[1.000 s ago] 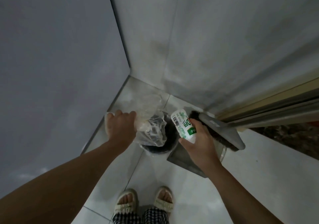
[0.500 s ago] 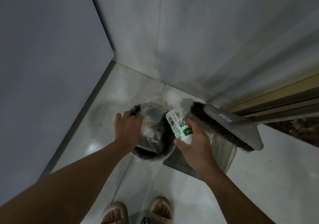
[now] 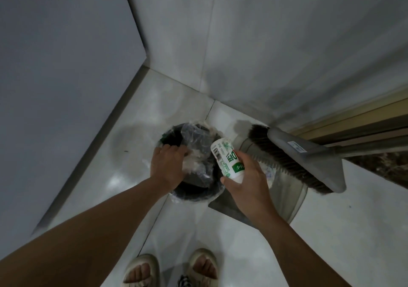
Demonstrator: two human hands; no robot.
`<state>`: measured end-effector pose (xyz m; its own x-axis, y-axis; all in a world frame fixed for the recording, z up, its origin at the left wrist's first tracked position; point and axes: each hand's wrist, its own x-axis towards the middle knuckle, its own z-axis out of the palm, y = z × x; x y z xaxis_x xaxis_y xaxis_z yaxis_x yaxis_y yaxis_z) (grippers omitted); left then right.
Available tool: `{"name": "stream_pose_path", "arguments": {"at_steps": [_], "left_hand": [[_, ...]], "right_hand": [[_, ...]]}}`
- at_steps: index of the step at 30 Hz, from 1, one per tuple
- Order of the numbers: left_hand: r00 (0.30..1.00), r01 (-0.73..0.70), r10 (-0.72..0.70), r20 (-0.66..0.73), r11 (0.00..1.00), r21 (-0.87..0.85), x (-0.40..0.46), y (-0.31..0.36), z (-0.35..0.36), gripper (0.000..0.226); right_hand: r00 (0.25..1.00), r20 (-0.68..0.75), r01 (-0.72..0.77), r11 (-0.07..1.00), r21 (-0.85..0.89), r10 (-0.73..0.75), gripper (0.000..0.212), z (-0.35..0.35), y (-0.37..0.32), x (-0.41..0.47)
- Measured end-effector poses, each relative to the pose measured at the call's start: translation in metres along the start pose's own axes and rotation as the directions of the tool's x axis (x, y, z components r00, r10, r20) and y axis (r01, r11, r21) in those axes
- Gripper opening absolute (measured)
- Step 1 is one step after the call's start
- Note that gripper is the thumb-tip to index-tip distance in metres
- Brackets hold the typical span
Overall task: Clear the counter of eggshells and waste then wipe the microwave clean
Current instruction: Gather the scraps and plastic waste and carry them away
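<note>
Pushing a crinkly clear plastic bag (image 3: pixel 194 154) down into the round black bin (image 3: pixel 189 189), the left hand (image 3: pixel 169 165) has its fingers (image 3: pixel 176 150) clenched on the bag's top. The bin stands on the floor in the corner where two walls meet. The bag looks thin and shiny, with pale scraps bunched inside; whether these are eggshells is too blurry to tell.

The right hand (image 3: pixel 245 180) is grasping a small white bottle (image 3: pixel 226 157) with green marks and a bar code. It holds the bottle tilted, just above the bin's right rim. The bottle looks light and is not yet dropped in.

A grey broom (image 3: pixel 304 158) with dark bristles leans over a grey dustpan (image 3: pixel 284 196), just beside the bin on its right. Two feet in pale sandals (image 3: pixel 141 271) stand at the near edge of the floor.

My guess is that the waste part is nearly done: the bag is going in, and the bottle seems to come next. No bench and no microwave show from this spot, so the wiping looks like it is all left to do.
</note>
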<state>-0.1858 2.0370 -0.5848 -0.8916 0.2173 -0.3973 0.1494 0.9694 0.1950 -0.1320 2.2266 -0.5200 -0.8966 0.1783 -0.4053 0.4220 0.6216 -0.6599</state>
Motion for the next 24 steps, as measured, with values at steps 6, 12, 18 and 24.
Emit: {"name": "stream_pose_path", "arguments": {"at_steps": [6,12,18,24], "left_hand": [[0.999,-0.016,0.01,-0.046,0.992,-0.125,-0.027,-0.02,-0.041,0.068],[0.994,0.023,-0.038,-0.101,0.989,-0.145,-0.042,-0.046,-0.055,0.06],[0.996,0.006,-0.02,-0.086,0.986,-0.166,-0.038,-0.061,-0.038,0.058],[0.995,-0.018,0.003,-0.097,0.987,-0.159,-0.024,-0.067,-0.017,0.065]], "right_hand": [[0.998,0.021,0.056,0.998,0.01,-0.056,0.065,0.016,-0.03,-0.004],[0.999,0.012,0.05,0.998,-0.038,-0.049,0.063,0.067,-0.042,0.009],[0.999,0.016,-0.04,0.986,-0.164,0.044,0.059,0.114,-0.019,0.034],[0.995,0.074,-0.039,0.938,-0.344,0.069,0.059,0.139,0.002,0.059]]}}
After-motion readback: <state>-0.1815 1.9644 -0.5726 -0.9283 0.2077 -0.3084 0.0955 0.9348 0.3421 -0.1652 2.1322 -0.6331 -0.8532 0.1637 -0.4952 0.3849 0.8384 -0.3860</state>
